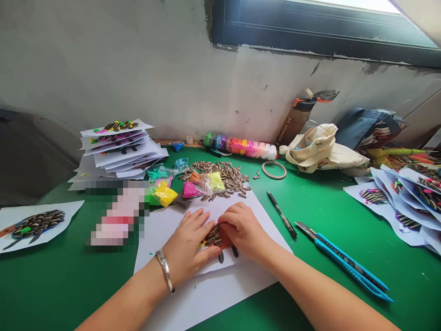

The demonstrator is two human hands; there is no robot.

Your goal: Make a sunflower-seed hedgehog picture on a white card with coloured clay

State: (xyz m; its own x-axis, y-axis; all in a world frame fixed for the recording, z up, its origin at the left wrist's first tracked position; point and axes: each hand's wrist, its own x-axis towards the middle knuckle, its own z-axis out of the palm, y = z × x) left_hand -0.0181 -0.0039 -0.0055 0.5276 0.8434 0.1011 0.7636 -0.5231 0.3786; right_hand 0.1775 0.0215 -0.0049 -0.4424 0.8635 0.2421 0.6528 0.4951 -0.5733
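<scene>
My left hand (188, 243), with a silver bangle (166, 271) on its wrist, and my right hand (243, 230) lie flat on either side of a small patch of striped sunflower seeds on orange modelling clay (215, 238). Both hands touch this patch and partly hide it. Under it is a white paper sheet (203, 294). Beyond my fingertips, a loose pile of sunflower seeds (223, 177) surrounds several plastic bags of coloured clay (196, 188).
On the green table mat (69, 285) lie a blue utility knife (344, 264), a black pen (282, 215) and a tape roll (274, 170). Stacks of seed-decorated papers (117, 151) stand left, with more (406, 202) right. A cloth bag (320, 149) and a bottle (296, 115) stand behind.
</scene>
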